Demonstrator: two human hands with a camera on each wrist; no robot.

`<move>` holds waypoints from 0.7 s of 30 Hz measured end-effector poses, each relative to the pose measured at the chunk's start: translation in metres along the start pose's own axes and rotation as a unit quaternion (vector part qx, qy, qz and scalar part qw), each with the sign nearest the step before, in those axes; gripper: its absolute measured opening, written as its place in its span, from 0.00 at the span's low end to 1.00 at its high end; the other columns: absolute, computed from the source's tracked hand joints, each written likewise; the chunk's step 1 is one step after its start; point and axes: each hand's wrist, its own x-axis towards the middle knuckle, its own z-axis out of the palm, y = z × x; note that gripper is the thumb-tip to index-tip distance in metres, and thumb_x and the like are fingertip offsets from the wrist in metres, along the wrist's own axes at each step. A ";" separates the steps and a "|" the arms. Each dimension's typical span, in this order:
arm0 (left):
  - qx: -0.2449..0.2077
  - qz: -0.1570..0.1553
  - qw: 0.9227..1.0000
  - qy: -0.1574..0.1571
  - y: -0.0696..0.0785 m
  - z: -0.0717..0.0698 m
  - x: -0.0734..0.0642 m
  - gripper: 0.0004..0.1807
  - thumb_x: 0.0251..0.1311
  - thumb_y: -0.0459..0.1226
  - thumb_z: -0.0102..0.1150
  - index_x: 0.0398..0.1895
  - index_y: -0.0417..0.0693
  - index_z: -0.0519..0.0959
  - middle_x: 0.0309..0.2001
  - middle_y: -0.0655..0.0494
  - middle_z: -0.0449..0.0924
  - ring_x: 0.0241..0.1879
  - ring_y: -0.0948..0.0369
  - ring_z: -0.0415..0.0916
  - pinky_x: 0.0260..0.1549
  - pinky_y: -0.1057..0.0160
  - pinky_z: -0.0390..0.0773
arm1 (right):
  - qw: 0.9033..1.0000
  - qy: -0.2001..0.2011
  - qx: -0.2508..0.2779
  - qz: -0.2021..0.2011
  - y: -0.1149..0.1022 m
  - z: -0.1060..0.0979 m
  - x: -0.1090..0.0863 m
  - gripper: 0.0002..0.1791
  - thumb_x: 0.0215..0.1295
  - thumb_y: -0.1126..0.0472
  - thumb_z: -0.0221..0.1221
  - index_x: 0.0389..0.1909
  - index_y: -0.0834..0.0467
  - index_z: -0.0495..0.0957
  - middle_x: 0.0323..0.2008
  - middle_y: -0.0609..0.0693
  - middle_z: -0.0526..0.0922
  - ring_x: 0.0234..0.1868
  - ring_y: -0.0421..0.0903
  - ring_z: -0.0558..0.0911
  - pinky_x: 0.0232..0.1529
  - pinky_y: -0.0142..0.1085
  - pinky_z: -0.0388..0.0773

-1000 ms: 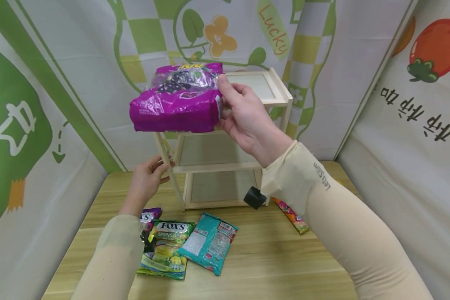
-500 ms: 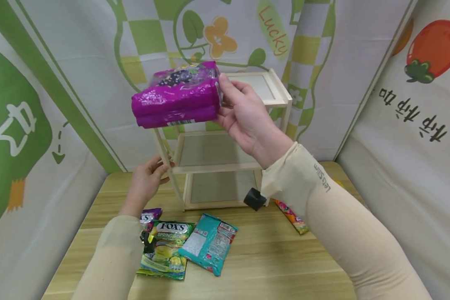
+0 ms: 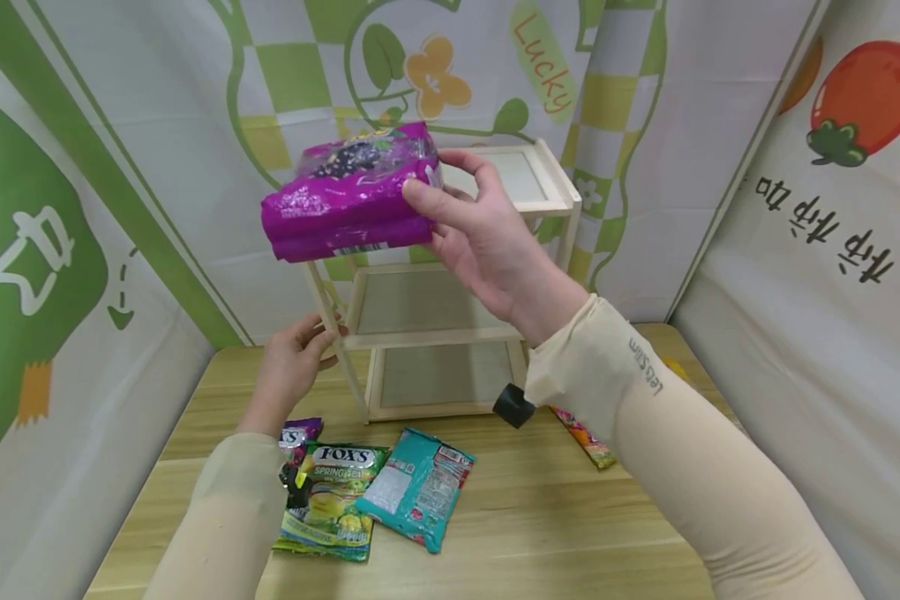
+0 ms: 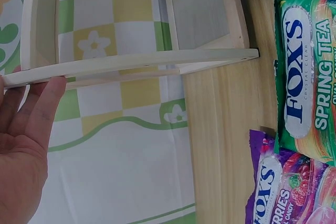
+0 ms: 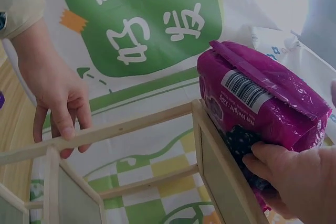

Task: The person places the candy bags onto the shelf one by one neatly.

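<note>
A plump purple candy bag [image 3: 345, 204] with dark berries printed on it is at the left part of the top shelf of a small wooden rack [image 3: 435, 337]. My right hand [image 3: 498, 242] holds the bag by its right end, thumb on the front side and other fingers toward the back and underneath. In the right wrist view the bag's barcode side faces the camera and the bag lies close against the top panel. My left hand [image 3: 296, 358] grips the rack's left front post [image 4: 157, 57], thumb on one side and fingers on the other.
On the wooden table in front of the rack lie a green Fox's Spring Tea bag [image 3: 337, 500], a purple Fox's bag [image 4: 286, 187] and a teal packet [image 3: 418, 487]. An orange-pink packet [image 3: 588, 442] lies right of the rack, partly behind my sleeve. Printed fabric walls [image 3: 787, 250] surround the table.
The purple bag has turned and tipped slightly over the top shelf. My right thumb has slid from its upper right corner down to its front side. The left hand stays on the post.
</note>
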 end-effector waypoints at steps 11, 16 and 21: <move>0.002 -0.001 1.000 -0.003 0.002 0.000 -0.002 0.23 0.79 0.38 0.47 0.74 0.44 0.70 0.61 0.36 0.79 0.66 0.43 0.74 0.52 0.60 0.84 | 0.996 0.032 -0.082 -0.020 0.006 0.006 0.001 0.40 0.62 0.72 0.68 0.67 0.47 0.56 0.62 0.59 0.70 0.57 0.53 0.82 0.60 0.39 0.83; 0.002 -0.005 1.000 -0.001 0.003 0.000 -0.003 0.23 0.79 0.38 0.48 0.74 0.45 0.70 0.61 0.37 0.80 0.66 0.44 0.74 0.53 0.59 0.84 | 0.985 0.052 -0.161 -0.036 0.007 0.005 0.002 0.39 0.64 0.65 0.70 0.67 0.49 0.56 0.62 0.56 0.70 0.55 0.51 0.83 0.60 0.40 0.82; 0.002 -0.003 1.000 -0.003 0.004 -0.001 -0.003 0.23 0.80 0.38 0.47 0.74 0.45 0.70 0.62 0.37 0.79 0.66 0.43 0.73 0.53 0.57 0.83 | 0.960 0.075 -0.264 -0.057 0.006 0.003 0.002 0.39 0.63 0.58 0.72 0.68 0.49 0.58 0.66 0.51 0.67 0.57 0.50 0.82 0.58 0.40 0.82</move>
